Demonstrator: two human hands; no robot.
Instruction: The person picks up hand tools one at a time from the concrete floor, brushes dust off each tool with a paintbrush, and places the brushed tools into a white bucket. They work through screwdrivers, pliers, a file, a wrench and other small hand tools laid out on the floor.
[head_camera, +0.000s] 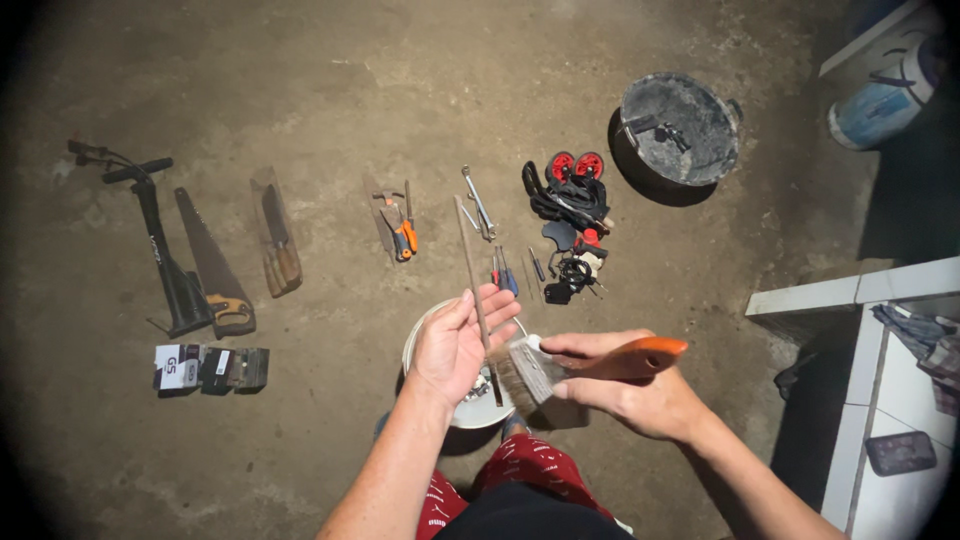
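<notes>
**A:** What do I have in each hand from the head view?

**B:** My left hand (458, 345) is palm up with the fingers loosely curled, about half open, and a long thin metal rod (476, 290) lies slanted across the fingertips, pinned lightly rather than gripped. Its far end points away over the floor and its near end dips down into the white bowl (470, 412) just under the hand.

**A:** And the right?

**B:** My right hand (625, 385) is closed around the orange handle of a wide paintbrush (560, 365). The thumb runs along the top and the fingers wrap below. The bristles point left and touch the rod's lower part, right beside my left palm.

**A:** What lies around?

**B:** Tools in a rough row on the concrete floor (330, 110): a black bicycle pump (160, 250) at far left, a hand saw (212, 265) next to it, a knife on a wooden board (277, 240), orange-handled pliers (402, 228), a metal wrench (478, 200) and 2 or 3 small screwdrivers (503, 270). Right of those sits a tangle of black cords with 2 red wheels (572, 200).

**A:** Anything else?

**B:** A round grey metal basin (680, 128) farther off, small boxes (210, 368) at lower left, and a white tiled ledge (860, 330) at the right edge.
</notes>
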